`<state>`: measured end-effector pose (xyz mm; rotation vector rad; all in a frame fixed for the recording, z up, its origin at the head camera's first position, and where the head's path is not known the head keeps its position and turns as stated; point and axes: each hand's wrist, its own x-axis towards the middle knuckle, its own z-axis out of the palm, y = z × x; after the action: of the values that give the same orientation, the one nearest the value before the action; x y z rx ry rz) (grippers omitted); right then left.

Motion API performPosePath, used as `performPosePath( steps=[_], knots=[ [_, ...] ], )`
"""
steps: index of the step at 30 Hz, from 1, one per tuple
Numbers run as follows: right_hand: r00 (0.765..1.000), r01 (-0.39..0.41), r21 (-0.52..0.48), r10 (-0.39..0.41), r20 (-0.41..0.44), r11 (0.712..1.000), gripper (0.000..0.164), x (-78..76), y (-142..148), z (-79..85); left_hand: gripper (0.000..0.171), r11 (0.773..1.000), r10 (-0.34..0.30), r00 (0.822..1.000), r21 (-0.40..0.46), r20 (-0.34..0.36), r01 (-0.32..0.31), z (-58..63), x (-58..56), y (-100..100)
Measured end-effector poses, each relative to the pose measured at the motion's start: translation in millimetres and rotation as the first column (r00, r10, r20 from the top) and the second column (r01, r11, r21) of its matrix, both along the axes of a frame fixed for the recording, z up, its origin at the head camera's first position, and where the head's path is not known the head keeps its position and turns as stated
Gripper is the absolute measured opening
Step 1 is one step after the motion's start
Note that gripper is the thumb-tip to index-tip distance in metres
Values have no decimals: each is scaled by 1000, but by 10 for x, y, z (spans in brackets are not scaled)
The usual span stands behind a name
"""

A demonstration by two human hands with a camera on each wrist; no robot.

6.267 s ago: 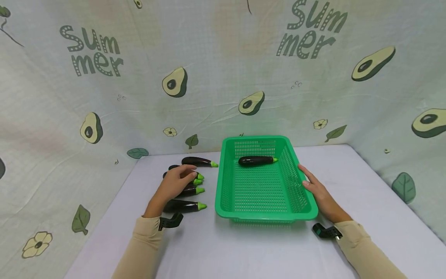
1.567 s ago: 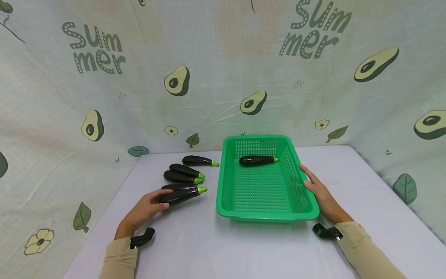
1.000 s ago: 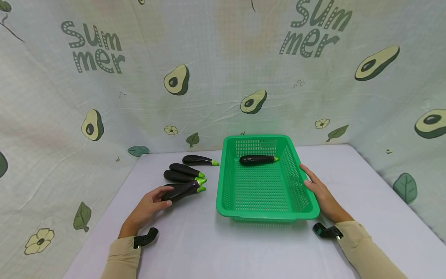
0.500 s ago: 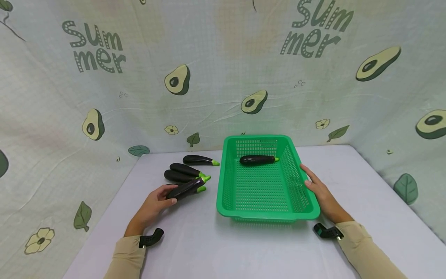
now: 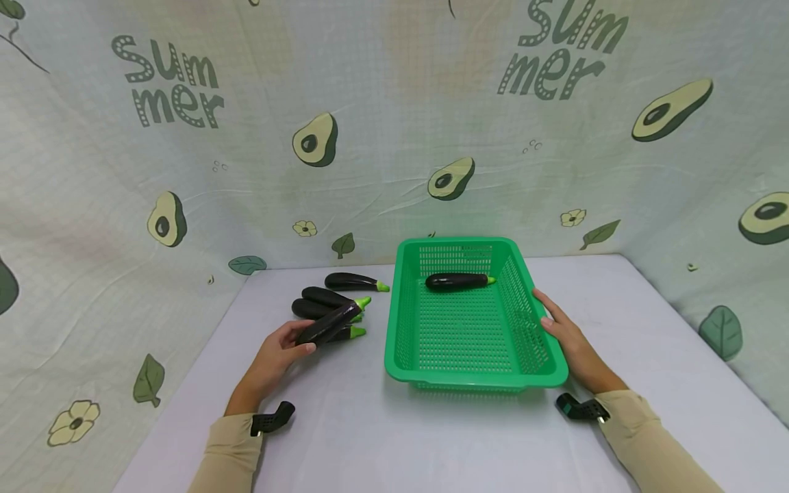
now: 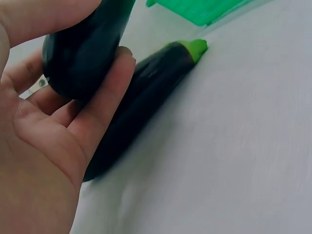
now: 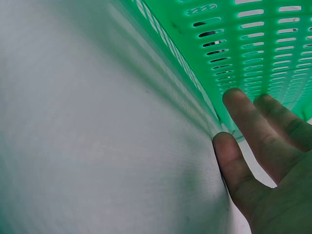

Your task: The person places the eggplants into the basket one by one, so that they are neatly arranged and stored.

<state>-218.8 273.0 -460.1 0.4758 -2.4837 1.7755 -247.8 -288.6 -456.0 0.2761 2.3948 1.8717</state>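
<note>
My left hand [image 5: 275, 356] grips a dark, glossy eggplant [image 5: 329, 324] by its thick end, thumb on one side and fingers on the other. The eggplant tilts, its green stem pointing up and right, over another eggplant [image 6: 141, 97] on the table. In the left wrist view the held eggplant [image 6: 80, 56] is clear of that one. My right hand [image 5: 574, 346] rests at the right side of a green plastic basket [image 5: 476, 378], thumb at the rim. The right wrist view shows its fingers [image 7: 261, 139] nearly straight against or close to the slotted wall.
One eggplant [image 5: 457, 281] lies inside the basket near its back. Left of the basket are further eggplants: one [image 5: 353, 281] at the back and two side by side [image 5: 311, 309] partly behind the held one. A printed cloth backdrop [image 5: 370, 82] stands behind the white table [image 5: 382, 438].
My left hand moved from above the eggplants to the front one, took hold of it, and has shifted it up and right with its stem end raised. The right hand and basket stayed put.
</note>
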Motion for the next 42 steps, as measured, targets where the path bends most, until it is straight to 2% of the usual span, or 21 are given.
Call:
performPosePath(
  steps=[8,13,20,25,31,34,42],
  knots=[
    [1000,-11,-7,11,-1,1000,55,-6,-4,-18,62,999,23,1000,-39,5,-23,81,26,51],
    [1000,-1,9,1,5,1000,55,-13,-13,-16,60,997,21,1000,-74,-18,-22,120,-14,59],
    [1000,3,21,-3,7,1000,55,-24,-6,-27,63,991,21,998,-131,-55,-28,252,-76,68],
    [1000,2,19,-2,6,1000,55,-14,-5,13,62,993,13,997,-117,-72,-22,334,-160,143],
    [1000,11,12,-11,11,1000,55,0,-5,19,60,1000,-8,998,-18,-61,7,390,-205,283],
    [1000,15,15,-15,8,1000,55,2,-5,2,60,1000,1,997,9,-75,0,405,-214,340],
    [1000,15,25,-15,6,1000,55,-21,19,-25,65,1000,-12,991,0,-132,12,447,-275,435]
  ],
)
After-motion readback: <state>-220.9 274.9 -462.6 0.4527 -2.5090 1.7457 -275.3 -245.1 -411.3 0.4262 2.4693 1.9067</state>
